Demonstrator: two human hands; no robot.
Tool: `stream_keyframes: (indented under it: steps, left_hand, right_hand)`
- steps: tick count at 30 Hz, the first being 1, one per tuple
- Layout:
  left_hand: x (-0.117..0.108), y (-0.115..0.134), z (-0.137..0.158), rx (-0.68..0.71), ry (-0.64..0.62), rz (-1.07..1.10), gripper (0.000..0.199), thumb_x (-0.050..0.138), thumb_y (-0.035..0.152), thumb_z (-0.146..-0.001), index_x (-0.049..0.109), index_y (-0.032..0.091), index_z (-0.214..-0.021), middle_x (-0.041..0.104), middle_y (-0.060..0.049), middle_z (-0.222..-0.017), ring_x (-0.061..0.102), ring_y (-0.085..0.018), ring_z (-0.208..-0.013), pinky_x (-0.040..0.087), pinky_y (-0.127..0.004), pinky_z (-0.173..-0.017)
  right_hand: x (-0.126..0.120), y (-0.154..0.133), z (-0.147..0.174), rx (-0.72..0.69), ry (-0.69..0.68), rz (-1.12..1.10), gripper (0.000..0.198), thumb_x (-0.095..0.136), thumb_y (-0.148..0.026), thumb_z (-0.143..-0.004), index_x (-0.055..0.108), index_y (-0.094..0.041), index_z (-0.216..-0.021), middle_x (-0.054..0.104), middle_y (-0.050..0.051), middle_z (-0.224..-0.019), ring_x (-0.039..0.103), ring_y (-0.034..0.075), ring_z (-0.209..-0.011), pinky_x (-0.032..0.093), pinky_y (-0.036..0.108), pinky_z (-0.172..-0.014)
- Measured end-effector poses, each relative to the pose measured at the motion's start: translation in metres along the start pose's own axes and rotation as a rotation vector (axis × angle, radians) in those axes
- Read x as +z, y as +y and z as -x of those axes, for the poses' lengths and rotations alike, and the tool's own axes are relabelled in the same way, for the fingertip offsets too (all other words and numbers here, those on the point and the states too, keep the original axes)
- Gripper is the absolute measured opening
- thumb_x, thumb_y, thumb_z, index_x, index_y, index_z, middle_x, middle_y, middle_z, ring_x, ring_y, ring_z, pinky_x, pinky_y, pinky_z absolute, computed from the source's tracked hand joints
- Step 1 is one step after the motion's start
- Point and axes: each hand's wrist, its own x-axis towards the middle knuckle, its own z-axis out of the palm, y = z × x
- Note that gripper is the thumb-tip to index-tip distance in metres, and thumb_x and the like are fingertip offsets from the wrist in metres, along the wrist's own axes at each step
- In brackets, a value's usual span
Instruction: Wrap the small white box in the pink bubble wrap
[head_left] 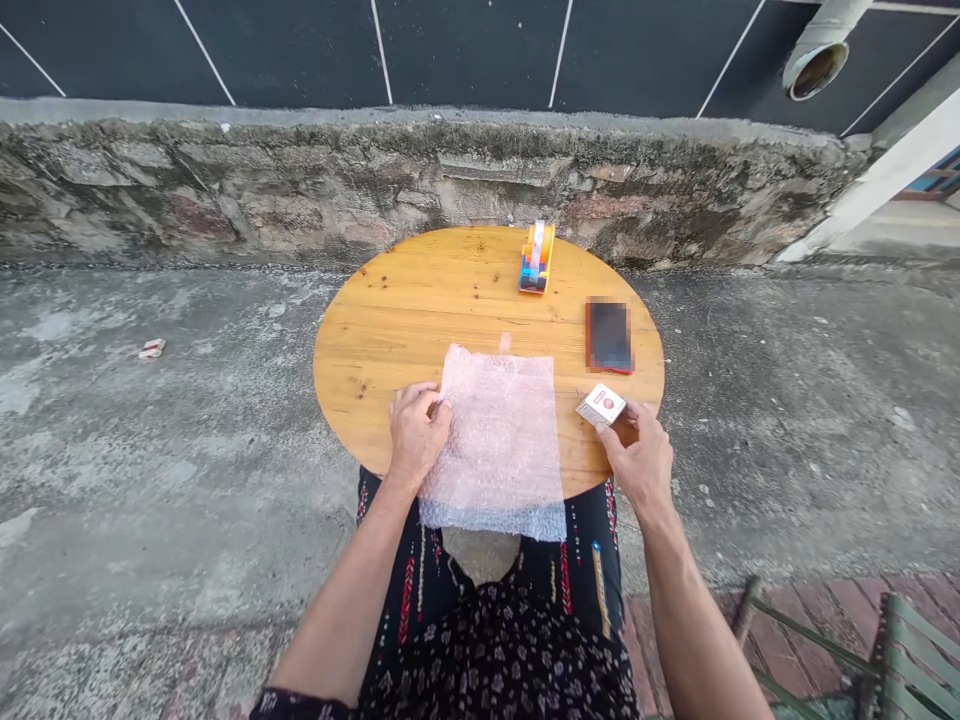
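Note:
A pinkish, see-through sheet of bubble wrap [499, 440] lies flat on the round wooden table [420, 290], its near end hanging over the edge above my lap. My left hand [420, 430] pinches the sheet's left edge between thumb and fingers. On the right side of the table, my right hand [641, 455] grips a small white box [602, 404] with red print, thumb at its near side and fingers at its right. The box is tilted at an angle, beside the bubble wrap and apart from it. A short strip of tape [505, 343] shows at the sheet's far edge.
At the table's far side stands a yellow and blue tape dispenser [537, 257]. A dark, blurred-out flat object with a red edge [609, 337] lies beyond the white box. Behind the table runs a stone wall base [300, 200]. A green chair [911, 650] is at lower right.

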Motion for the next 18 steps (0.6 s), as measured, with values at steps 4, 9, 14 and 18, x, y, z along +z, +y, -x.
stream_keyframes:
  steps: [4,9,14,18]
  left_hand:
    - [0.001,-0.002,0.000,-0.001,0.004,-0.001,0.007,0.058,0.020,-0.080,0.064,0.020,-0.075,0.068,-0.006,-0.106,0.057,-0.026,-0.104,0.043,-0.043,-0.095]
    - [0.003,-0.004,0.000,0.008,0.010,-0.001,0.008,0.058,0.020,-0.080,0.063,0.020,-0.074,0.069,-0.006,-0.106,0.057,-0.026,-0.103,0.044,-0.042,-0.094]
    - [0.002,-0.004,0.000,0.011,0.009,0.006,0.008,0.058,0.020,-0.081,0.063,0.020,-0.075,0.069,-0.006,-0.106,0.057,-0.025,-0.102,0.043,-0.042,-0.095]
    - [0.002,-0.004,0.000,0.017,0.016,0.011,0.009,0.058,0.020,-0.081,0.063,0.020,-0.074,0.069,-0.006,-0.105,0.057,-0.025,-0.102,0.043,-0.041,-0.094]
  right_hand:
    - [-0.002,-0.001,-0.001,0.006,0.010,0.087,0.051,0.060,-0.041,-0.080,0.055,-0.017,-0.125,0.066,0.016,-0.115,0.060,0.032,-0.106,0.042,0.051,-0.094]
    - [0.001,-0.002,0.004,-0.004,0.026,0.117,0.052,0.059,-0.038,-0.082,0.052,-0.017,-0.129,0.064,0.016,-0.120,0.059,0.033,-0.108,0.042,0.052,-0.094]
    - [0.003,0.000,0.014,-0.077,0.128,0.077,0.057,0.059,-0.039,-0.084,0.047,-0.016,-0.134,0.059,0.019,-0.128,0.055,0.034,-0.118,0.041,0.054,-0.097]
    - [0.000,-0.013,0.026,-0.202,0.231,-0.001,0.047,0.056,-0.032,-0.088,0.050,-0.018,-0.132,0.058,0.017,-0.132,0.052,0.031,-0.124,0.040,0.051,-0.101]
